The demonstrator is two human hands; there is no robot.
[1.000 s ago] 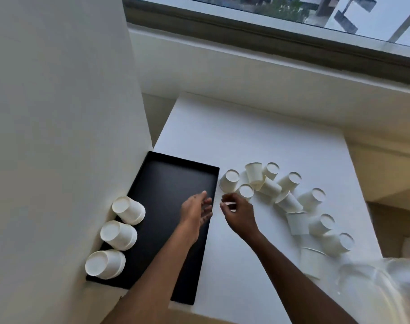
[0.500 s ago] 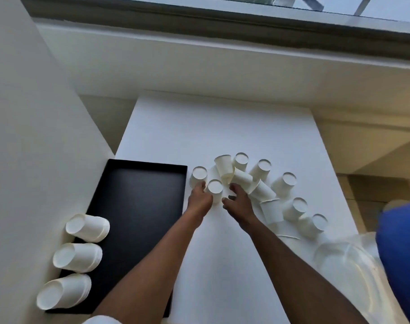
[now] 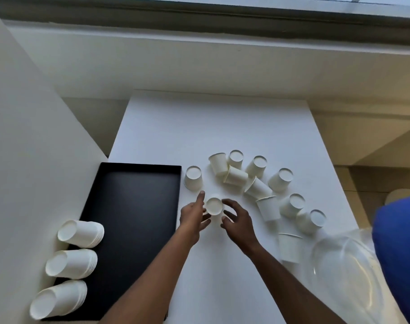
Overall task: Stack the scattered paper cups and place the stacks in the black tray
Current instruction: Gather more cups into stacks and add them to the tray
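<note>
Head view: both hands (image 3: 219, 218) cup a plain, unprinted paper cup (image 3: 214, 206)

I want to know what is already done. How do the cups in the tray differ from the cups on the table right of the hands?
The tray cups are nested in three stacks; the table cups are mostly single. The tray cups lie in a neat row along the tray left side; the table cups are scattered, some upside down, some tipped, some upright. All are plain white paper.
</note>
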